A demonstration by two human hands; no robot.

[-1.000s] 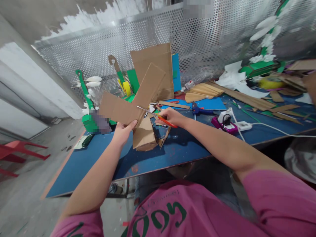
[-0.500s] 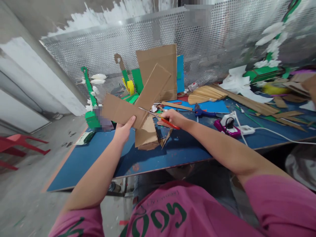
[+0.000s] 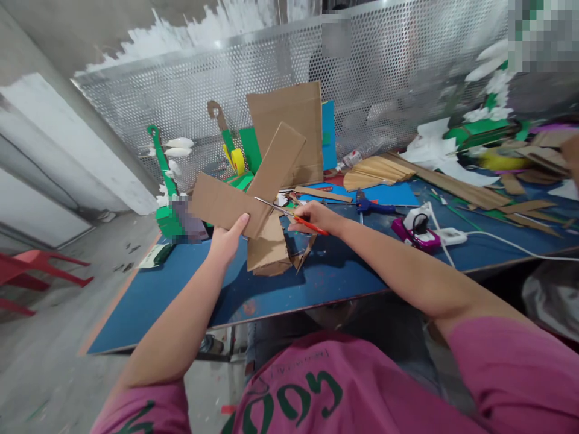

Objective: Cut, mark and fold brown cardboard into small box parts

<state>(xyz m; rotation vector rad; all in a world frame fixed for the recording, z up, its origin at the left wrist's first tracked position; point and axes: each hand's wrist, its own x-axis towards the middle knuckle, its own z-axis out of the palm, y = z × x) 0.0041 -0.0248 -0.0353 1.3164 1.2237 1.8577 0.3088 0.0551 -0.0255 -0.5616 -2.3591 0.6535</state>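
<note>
My left hand (image 3: 227, 237) grips a brown piece of cardboard (image 3: 221, 199), thumb on top and fingers beneath it. A strip of the cardboard (image 3: 280, 158) juts up and to the right, bent away from the part I hold. My right hand (image 3: 314, 218) is closed around orange-handled scissors (image 3: 312, 225). Their blades point left and lie at the cardboard, where the strip meets the held part. Just below, another cardboard piece (image 3: 268, 248) rests on the blue table (image 3: 181, 301), with a torn scrap (image 3: 305, 253) beside it.
A blue glue gun (image 3: 375, 206) and a purple power adapter (image 3: 416, 234) with a white cord are on the right. Cardboard strips (image 3: 452, 178) lie farther back. A green model (image 3: 169, 218) stands at the left, and a red chair (image 3: 40, 265) is on the floor.
The upright cardboard strip has tipped slightly down and left. Both hands stay nearly in place, the scissors still at the cardboard.
</note>
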